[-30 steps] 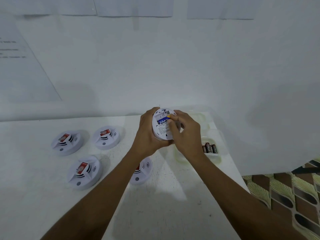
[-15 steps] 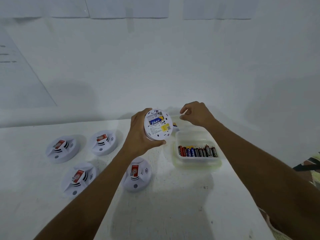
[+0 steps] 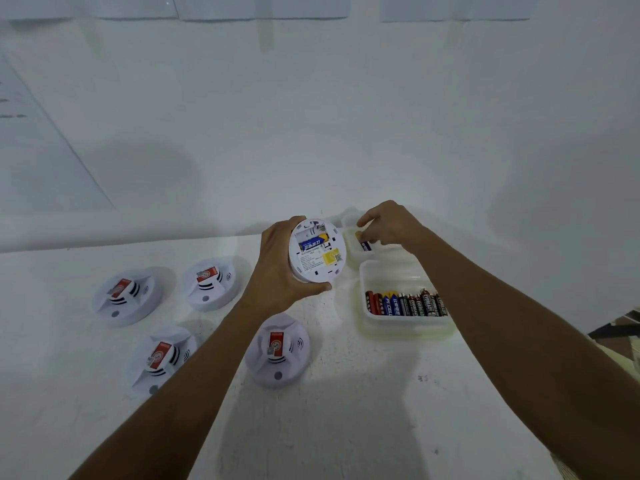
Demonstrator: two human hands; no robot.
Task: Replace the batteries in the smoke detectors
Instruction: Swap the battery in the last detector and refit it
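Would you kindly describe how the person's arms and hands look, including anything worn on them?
Both arms are bare as far as the view shows them: no sleeve appears on the left forearm or the right forearm. The left hand and the right hand are ungloved. No watch, bracelet or ring is visible on either.

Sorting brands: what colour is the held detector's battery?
Battery: blue with a yellow end; head view.

Left hand grips a smoke detector back-side up, with a blue-and-yellow battery in its slot. Right hand is over the far tub, pinching a loose battery I think, though the fingers partly hide it.
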